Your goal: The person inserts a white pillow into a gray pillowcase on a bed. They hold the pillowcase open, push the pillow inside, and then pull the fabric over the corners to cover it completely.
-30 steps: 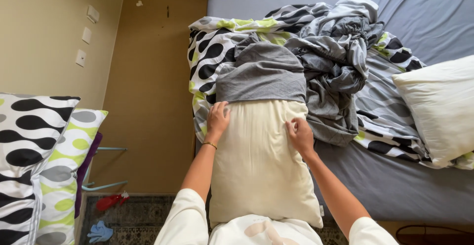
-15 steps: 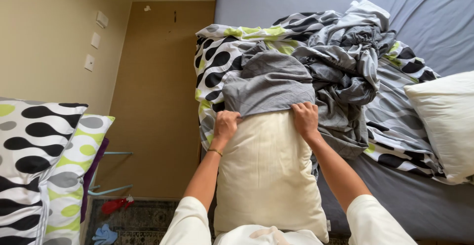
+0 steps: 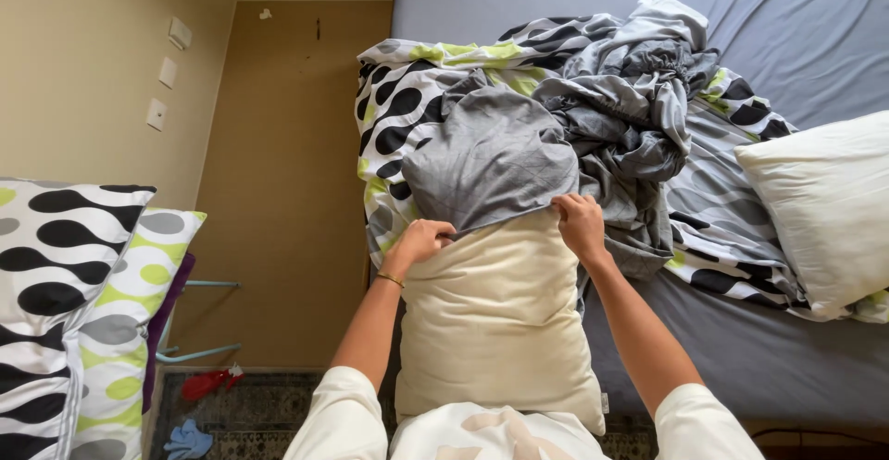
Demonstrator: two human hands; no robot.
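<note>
I see my left hand [image 3: 421, 239] curled shut at about seven o'clock from the middle of the view, fingers pinching the lower left edge of the grey pillowcase [image 3: 491, 159]. My right hand [image 3: 581, 224] sits near five o'clock from the same middle, fingers bunched and gripping the lower right edge of that same hem. The pillowcase covers only the far end of the cream pillow [image 3: 495, 321], which runs from the centre down towards six o'clock, its near end against my white shirt [image 3: 482, 432]. The pillow's covered end lies on a heap of black, white and green patterned bedding [image 3: 398, 99] mixed with crumpled grey sheets [image 3: 639, 99] at twelve to one o'clock. All this rests on a bed with a grey-blue fitted sheet [image 3: 787, 358]. A bare white pillow [image 3: 824, 205] lies at three o'clock, well apart from my hands. At nine o'clock stand two pillows in black, grey and green spotted covers [image 3: 65, 284], beside the tan wall [image 3: 83, 71].
</note>
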